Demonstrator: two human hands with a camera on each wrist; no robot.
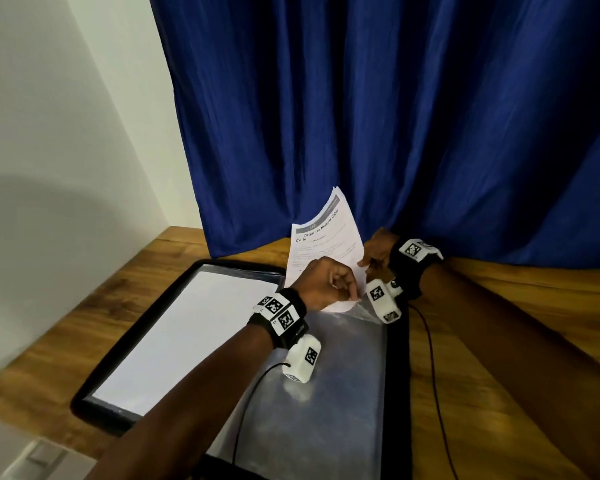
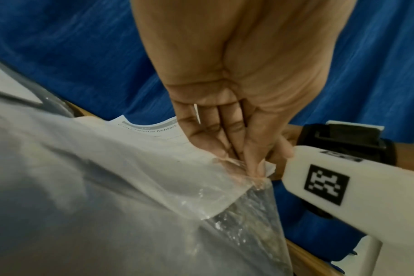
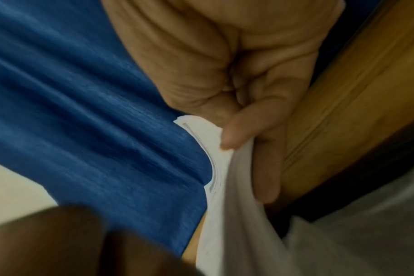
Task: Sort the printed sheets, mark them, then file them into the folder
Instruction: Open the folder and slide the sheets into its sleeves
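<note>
White printed paper sheets (image 1: 326,244): thin, limp, prone to buckling at clear plastic folder sleeve (image 1: 347,358) mouth. Pinched by right hand (image 1: 378,251) at right edge; sleeve lip pinched up by left hand (image 1: 321,284). Grip near lower corners.

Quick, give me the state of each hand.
Left hand: pinching the clear sleeve's open edge.
Right hand: holding the printed sheets.
</note>
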